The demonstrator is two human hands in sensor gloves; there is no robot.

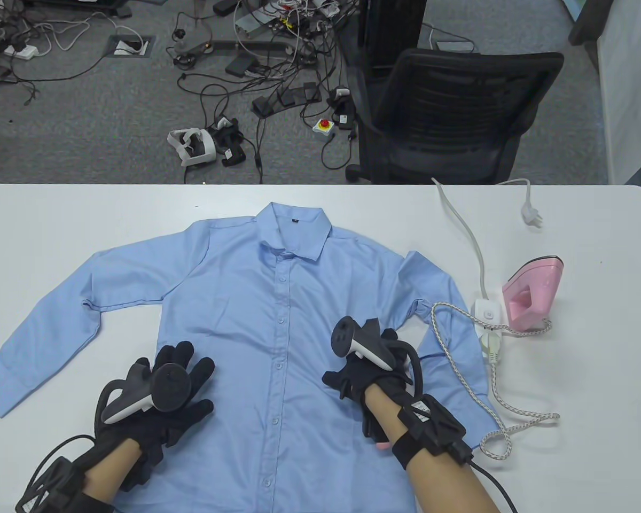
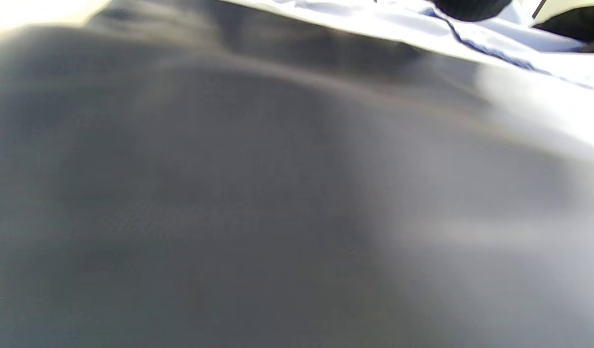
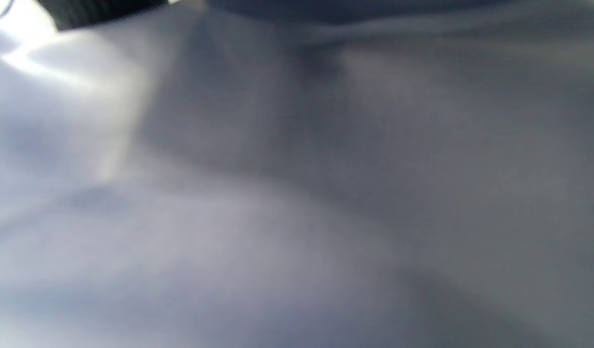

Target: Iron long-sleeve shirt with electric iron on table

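A light blue long-sleeve shirt [image 1: 256,299] lies buttoned and face up on the white table [image 1: 577,385], collar at the far side, sleeves spread. My left hand [image 1: 176,379] rests flat on the shirt's lower left front, fingers spread. My right hand [image 1: 363,363] rests on the shirt's right front near the folded right sleeve; its fingers are mostly hidden under the tracker. A pink electric iron [image 1: 531,299] stands on its heel to the right of the shirt. Both wrist views show only blurred shirt cloth [image 2: 297,193] [image 3: 297,193] close up.
A white power strip [image 1: 487,315] lies beside the iron, with a white cable and plug [image 1: 531,216] running to the far edge. The iron's braided cord [image 1: 491,395] loops over the right sleeve and table. A black office chair [image 1: 454,117] stands beyond the table.
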